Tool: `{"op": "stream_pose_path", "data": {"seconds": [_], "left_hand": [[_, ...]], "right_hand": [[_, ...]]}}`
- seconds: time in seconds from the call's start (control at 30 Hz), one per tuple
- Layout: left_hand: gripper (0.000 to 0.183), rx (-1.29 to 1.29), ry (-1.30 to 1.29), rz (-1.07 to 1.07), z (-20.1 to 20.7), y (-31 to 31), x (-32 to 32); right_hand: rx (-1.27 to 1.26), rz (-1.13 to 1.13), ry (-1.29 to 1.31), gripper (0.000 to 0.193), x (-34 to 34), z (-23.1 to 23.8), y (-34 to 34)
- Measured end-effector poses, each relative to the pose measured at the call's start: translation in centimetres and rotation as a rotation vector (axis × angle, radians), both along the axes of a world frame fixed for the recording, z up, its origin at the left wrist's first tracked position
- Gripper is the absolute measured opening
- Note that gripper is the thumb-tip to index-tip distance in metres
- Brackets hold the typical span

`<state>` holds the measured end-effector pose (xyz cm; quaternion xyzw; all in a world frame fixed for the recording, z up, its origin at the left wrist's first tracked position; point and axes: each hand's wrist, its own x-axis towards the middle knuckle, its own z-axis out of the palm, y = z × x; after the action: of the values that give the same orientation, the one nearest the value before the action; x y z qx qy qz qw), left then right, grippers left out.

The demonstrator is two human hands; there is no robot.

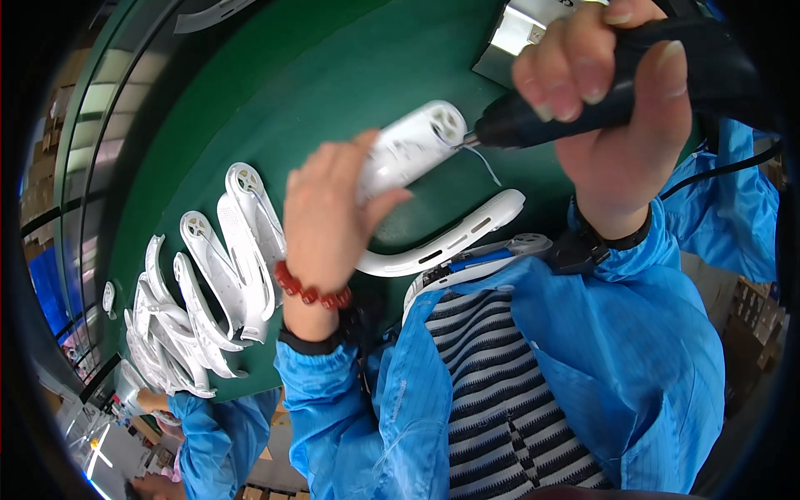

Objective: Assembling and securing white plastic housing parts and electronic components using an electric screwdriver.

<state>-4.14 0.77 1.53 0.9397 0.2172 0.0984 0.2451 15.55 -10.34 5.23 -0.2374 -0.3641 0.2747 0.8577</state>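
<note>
My left hand (329,200), with a red bead bracelet at the wrist, grips a curved white plastic housing (404,154) and is slightly blurred. The housing's far end has a round spoked opening, and a thin pale wire hangs from it. In my right hand (621,108) is a black electric screwdriver (533,117), held with fingers wrapped round its body. Its bit reaches the housing's round end; whether it sits in a screw is too small to tell. Just below lies a slotted, curved white part (454,237) on the green table.
Several white housings (229,250) are grouped at the left on the green table (275,83). Another housing with a blue insert (479,262) lies close to my body. A white box (525,37) stands at the far right. A co-worker's blue sleeve (221,433) shows lower left; a black cable (725,171) runs right.
</note>
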Motion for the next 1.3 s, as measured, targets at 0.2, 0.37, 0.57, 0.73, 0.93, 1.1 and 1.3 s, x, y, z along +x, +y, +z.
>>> {"op": "stream_pose_path", "data": {"seconds": [0.2, 0.37, 0.57, 0.73, 0.93, 1.1, 1.3], "left_hand": [[0.060, 0.374, -0.137, 0.063, 0.9, 1.5, 1.1], [0.050, -0.202, 0.196, -0.356, 3.2, -5.3, -1.3], [0.032, 0.093, 0.173, -0.169, 1.3, -4.8, -0.3], [0.011, 0.003, -0.007, 0.035, -1.0, -4.3, 0.5], [0.021, -0.141, -0.024, 0.180, -1.3, -2.7, 1.5], [0.026, -0.192, -0.006, 0.191, -1.3, -2.5, 1.7], [0.027, -0.183, -0.001, 0.190, -1.4, -2.5, 1.7]], "right_hand": [[-0.134, -0.127, -0.015, 0.029, 2.3, 0.3, -2.0], [-0.104, -0.080, -0.012, 0.031, 3.9, -0.1, -3.1], [-0.143, 0.135, -0.245, 0.028, 3.7, 0.4, -3.1], [-0.162, 0.183, -0.336, 0.027, 2.8, 0.3, -2.6], [-0.204, 0.172, -0.313, 0.028, 1.0, -0.6, -1.8], [-0.255, 0.169, -0.303, 0.026, 0.5, -1.0, -1.7], [-0.340, 0.148, -0.280, 0.026, 0.4, -1.5, -2.0]]}}
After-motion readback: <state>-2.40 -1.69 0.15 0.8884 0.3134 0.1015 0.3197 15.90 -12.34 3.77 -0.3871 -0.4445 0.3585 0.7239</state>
